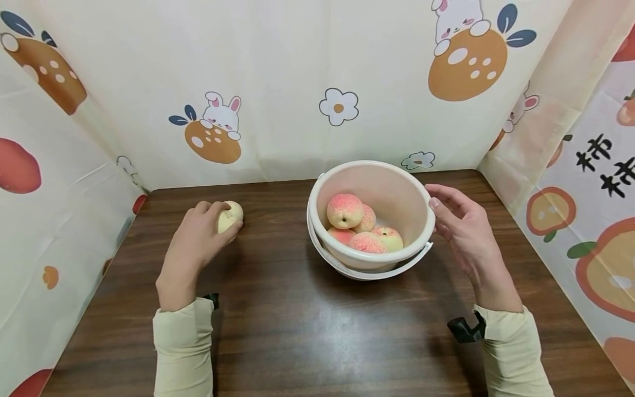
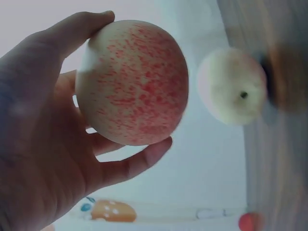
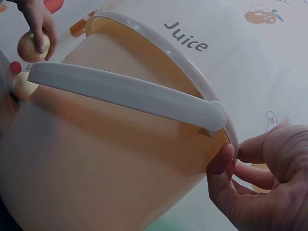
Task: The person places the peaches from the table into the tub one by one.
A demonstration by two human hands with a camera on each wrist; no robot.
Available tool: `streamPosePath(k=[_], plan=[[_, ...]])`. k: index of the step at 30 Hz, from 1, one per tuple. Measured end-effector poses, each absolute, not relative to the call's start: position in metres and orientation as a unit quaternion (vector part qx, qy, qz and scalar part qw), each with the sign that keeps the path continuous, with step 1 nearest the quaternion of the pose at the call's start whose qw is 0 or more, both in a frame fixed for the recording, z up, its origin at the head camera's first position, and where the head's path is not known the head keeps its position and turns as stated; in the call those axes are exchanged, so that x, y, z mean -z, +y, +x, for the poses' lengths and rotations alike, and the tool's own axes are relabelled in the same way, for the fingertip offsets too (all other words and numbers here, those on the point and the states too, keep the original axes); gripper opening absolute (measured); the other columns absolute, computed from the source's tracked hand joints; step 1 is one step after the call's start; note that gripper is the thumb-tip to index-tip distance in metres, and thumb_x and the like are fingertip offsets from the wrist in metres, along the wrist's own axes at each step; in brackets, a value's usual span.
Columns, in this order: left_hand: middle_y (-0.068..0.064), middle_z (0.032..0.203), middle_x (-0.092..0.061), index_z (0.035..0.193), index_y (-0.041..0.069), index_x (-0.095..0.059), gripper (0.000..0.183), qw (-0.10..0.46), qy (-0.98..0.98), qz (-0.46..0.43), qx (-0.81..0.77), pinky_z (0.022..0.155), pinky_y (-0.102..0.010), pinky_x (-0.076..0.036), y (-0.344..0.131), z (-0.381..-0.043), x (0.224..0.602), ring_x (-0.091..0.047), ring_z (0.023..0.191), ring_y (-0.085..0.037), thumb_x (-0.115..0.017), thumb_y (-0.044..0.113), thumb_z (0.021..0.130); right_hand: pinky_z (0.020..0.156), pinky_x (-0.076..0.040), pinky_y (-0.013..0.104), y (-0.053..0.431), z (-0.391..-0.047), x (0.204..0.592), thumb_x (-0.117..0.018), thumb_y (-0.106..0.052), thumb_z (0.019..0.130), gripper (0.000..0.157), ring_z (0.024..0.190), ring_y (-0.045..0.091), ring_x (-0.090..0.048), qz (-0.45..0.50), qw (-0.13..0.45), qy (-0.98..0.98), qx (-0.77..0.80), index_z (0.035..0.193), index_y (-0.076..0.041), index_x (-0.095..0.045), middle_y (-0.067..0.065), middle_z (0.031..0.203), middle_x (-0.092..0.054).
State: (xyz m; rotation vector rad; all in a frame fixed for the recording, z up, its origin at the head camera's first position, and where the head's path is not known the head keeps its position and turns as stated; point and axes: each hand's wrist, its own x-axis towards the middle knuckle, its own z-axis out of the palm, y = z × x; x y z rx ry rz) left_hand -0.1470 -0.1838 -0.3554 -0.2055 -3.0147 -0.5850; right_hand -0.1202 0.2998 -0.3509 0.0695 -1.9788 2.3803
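My left hand (image 1: 200, 231) grips a peach (image 2: 137, 84), pale with red speckles, at the left part of the table. Below the held fruit, a second pale peach (image 2: 233, 86) rests on the tabletop; the right wrist view also shows this pair. A cream plastic bucket (image 1: 426, 218) stands upright right of centre, its white handle (image 1: 362, 274) folded down on the near side. Inside it lie several pink and yellow peaches (image 1: 344, 211). On the bucket's right side, my right hand (image 1: 466, 231) pinches the rim between thumb and fingers.
The dark wooden table (image 1: 297, 331) ends at a cream curtain (image 1: 283, 82) printed with rabbits and fruit. Patterned cloth hangs along the left and right sides too. Small black mounts (image 1: 466, 330) sit at both wrists.
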Motion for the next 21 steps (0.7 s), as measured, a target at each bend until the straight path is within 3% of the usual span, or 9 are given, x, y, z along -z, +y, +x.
streamPosePath(k=[13,21], plan=[[-0.014,0.123,-0.06,0.127,0.014,-0.066,0.04,0.125,-0.959,-0.144,0.208,0.079,-0.046,-0.047,-0.151,-0.149,0.34,-0.053,0.111,-0.036,-0.071,0.039,0.096,0.072,-0.061,0.021,0.299,-0.12,0.351,-0.067,-0.012,0.101,0.043,0.098,0.008,-0.069,0.025,0.023,-0.632,-0.774,0.141,0.0,-0.057,0.002,0.124,-0.064],[-0.008,0.118,-0.063,0.124,0.016,-0.069,0.041,0.197,-0.93,-0.232,0.207,0.086,-0.047,-0.047,-0.13,-0.152,0.326,-0.057,0.112,-0.033,-0.078,0.038,0.091,0.071,-0.061,0.021,0.299,-0.12,0.35,-0.068,-0.012,0.1,0.043,0.098,0.009,-0.068,0.021,0.022,-0.631,-0.775,0.14,-0.001,-0.058,0.002,0.124,-0.063]])
